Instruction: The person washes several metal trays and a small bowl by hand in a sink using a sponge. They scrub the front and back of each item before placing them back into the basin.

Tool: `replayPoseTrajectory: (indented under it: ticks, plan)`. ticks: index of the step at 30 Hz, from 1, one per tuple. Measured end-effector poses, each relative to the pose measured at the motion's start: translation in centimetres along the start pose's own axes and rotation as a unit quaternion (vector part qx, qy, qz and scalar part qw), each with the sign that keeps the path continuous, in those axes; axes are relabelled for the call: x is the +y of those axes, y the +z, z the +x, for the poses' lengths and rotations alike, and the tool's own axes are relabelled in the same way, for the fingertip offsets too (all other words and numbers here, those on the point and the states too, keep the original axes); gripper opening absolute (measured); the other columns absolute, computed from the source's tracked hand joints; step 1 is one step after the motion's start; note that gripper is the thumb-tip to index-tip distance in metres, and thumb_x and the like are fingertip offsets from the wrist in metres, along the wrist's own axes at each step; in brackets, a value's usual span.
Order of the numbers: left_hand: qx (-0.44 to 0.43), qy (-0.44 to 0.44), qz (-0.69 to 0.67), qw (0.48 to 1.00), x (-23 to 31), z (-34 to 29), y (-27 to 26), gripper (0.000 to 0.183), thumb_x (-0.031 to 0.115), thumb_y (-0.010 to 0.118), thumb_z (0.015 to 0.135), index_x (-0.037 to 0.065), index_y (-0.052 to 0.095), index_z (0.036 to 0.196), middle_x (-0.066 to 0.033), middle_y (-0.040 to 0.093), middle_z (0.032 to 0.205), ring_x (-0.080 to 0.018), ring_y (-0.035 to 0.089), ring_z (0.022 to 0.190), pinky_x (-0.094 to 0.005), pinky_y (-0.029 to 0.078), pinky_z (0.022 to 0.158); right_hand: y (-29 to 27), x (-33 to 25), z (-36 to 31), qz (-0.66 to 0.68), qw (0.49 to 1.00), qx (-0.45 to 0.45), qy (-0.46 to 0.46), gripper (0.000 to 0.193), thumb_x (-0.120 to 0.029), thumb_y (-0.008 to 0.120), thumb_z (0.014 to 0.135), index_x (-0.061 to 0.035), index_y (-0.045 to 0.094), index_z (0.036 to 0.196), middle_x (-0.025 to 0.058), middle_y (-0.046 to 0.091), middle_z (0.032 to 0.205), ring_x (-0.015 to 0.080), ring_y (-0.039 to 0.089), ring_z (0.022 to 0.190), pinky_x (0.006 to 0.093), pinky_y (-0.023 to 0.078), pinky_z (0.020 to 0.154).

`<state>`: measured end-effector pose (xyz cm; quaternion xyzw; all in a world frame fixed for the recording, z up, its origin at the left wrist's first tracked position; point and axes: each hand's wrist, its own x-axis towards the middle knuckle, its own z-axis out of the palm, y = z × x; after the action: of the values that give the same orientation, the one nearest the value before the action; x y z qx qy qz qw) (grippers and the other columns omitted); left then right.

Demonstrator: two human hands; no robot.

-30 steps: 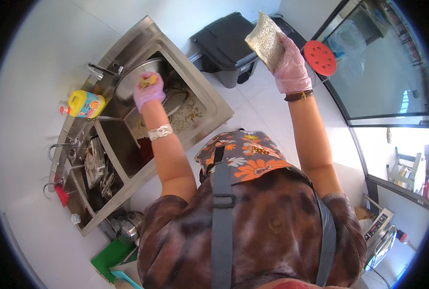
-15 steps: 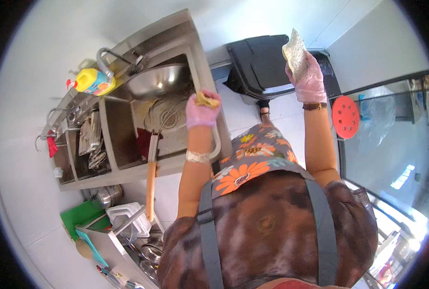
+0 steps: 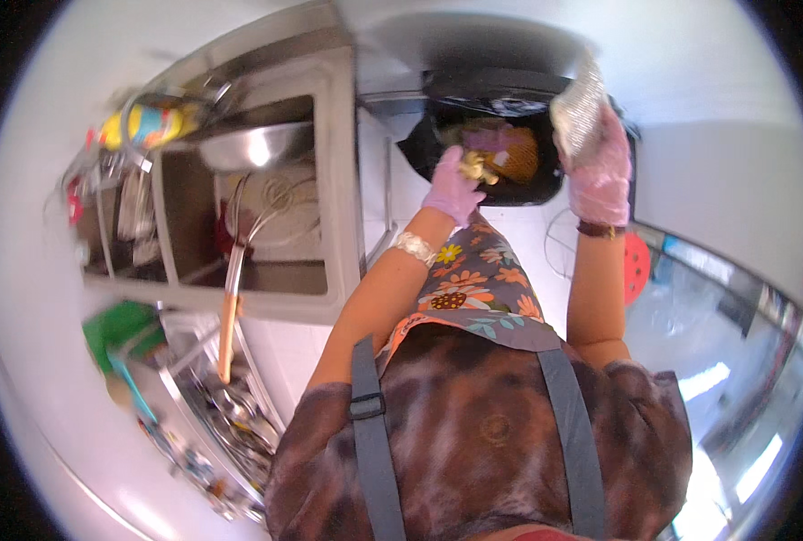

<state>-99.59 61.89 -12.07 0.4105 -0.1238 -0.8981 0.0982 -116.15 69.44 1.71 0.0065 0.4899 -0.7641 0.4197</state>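
Note:
My left hand (image 3: 456, 189), in a pink glove, reaches over the open black bin (image 3: 529, 193), its fingers closed loosely around crumpled yellowish scraps (image 3: 478, 169). Inside the bin lie an orange-brown item (image 3: 518, 153) and some purplish stuff, both blurred. Raised at the bin's right side, my gloved right hand (image 3: 601, 180) grips a silvery, mesh-textured scrubbing sponge (image 3: 579, 113). That sponge stands upright above the fingers.
To the left is a steel sink (image 3: 336, 180) holding a large metal bowl (image 3: 261, 149) and a wooden-handled whisk (image 3: 230, 329). A yellow bottle (image 3: 144, 129) stands behind it. A red round stool (image 3: 636, 268) is beside my right forearm; a rack of utensils (image 3: 230, 406) sits lower left.
My left hand has moved right from the sink's edge to over the bin, carrying the yellowish scraps. The bin's lid has opened. My right hand still holds the sponge, slightly lower.

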Motion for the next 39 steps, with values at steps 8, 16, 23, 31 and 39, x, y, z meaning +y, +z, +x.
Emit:
replayPoseTrajectory:
  ticks: [8,16,23,31,39]
  plan:
    - [-0.159,0.164,-0.151,0.962,4.6,-12.3,1.0,0.035,0.035,0.039,0.085,0.004,0.054,0.094,-0.0118,0.059,0.093,-0.0298,0.054,0.091,-0.0422,0.043,0.079,5.8,4.4,-9.8,-0.221,0.948,-0.11,-0.2,0.037,-0.018,0.049,0.083,-0.0016,0.038,0.114,0.0125,0.046,0.107,0.0205,0.051,0.089,0.0277,0.048,0.072]
    - [-0.161,0.496,-0.212,0.826,7.8,-43.8,-11.9,0.021,0.021,0.046,0.081,0.004,0.054,0.09,-0.0082,0.059,0.086,-0.0224,0.057,0.082,-0.0368,0.046,0.076,20.8,16.0,-23.7,0.076,0.955,-0.281,0.05,0.039,-0.024,0.048,0.083,-0.0016,0.041,0.115,0.0139,0.047,0.111,0.0261,0.047,0.101,0.0358,0.045,0.081]
    - [-0.116,0.58,-0.319,0.74,6.5,-57.4,-22.6,0.019,0.018,0.043,0.082,0.005,0.055,0.09,-0.0068,0.06,0.086,-0.0216,0.057,0.079,-0.0341,0.046,0.072,30.5,30.0,-30.1,0.122,0.882,-0.392,0.232,0.033,-0.015,0.047,0.083,0.0009,0.043,0.112,0.0166,0.049,0.111,0.0299,0.047,0.102,0.0401,0.043,0.083]
    - [-0.068,0.564,-0.32,0.758,12.3,-63.5,-34.6,0.024,0.018,0.037,0.084,0.003,0.055,0.088,-0.0069,0.06,0.082,-0.02,0.055,0.075,-0.032,0.046,0.069,37.2,40.7,-33.7,0.047,0.895,-0.381,0.229,0.033,-0.019,0.04,0.087,0.0014,0.042,0.114,0.0133,0.05,0.11,0.0207,0.049,0.101,0.0312,0.043,0.084]
    - [-0.049,0.595,-0.349,0.723,22.8,-71.1,-46.6,0.023,0.019,0.039,0.084,0.004,0.055,0.091,-0.0062,0.061,0.083,-0.0196,0.057,0.077,-0.0328,0.047,0.069,47.6,56.8,-29.3,-0.17,0.891,-0.417,0.058,0.028,-0.007,0.043,0.082,-0.0001,0.046,0.11,0.0058,0.055,0.084,0.0103,0.051,0.068,0.0203,0.042,0.06]
